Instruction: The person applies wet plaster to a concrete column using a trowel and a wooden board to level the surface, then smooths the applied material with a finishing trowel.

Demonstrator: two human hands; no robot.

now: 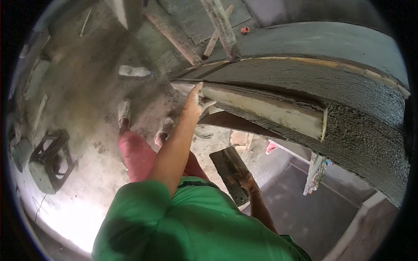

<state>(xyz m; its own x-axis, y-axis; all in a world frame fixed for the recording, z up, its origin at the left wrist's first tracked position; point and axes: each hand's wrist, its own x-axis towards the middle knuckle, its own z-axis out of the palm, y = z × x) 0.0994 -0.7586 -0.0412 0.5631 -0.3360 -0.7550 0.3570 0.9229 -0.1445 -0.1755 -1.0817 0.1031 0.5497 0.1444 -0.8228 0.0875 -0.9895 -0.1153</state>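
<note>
My left hand (197, 103) reaches up to a long pale wooden board (265, 106) that lies along wet grey plaster (357, 126). Its fingers lie over the board's upper edge near the left end, and its thumb sticks out below. Lower down, at my right side, my right hand (244, 179) holds a dark rectangular plastering float (227, 172) smeared with mortar. How the fingers grip the float is partly hidden.
Two mortar-stained timbers (174, 37) lean near the wall's far end. A plastic bottle (134, 71) lies on the dusty floor (87, 100). At the left is an overturned plastic stool (50, 161). A colourful cloth or bag (319, 174) hangs below the plastered ledge.
</note>
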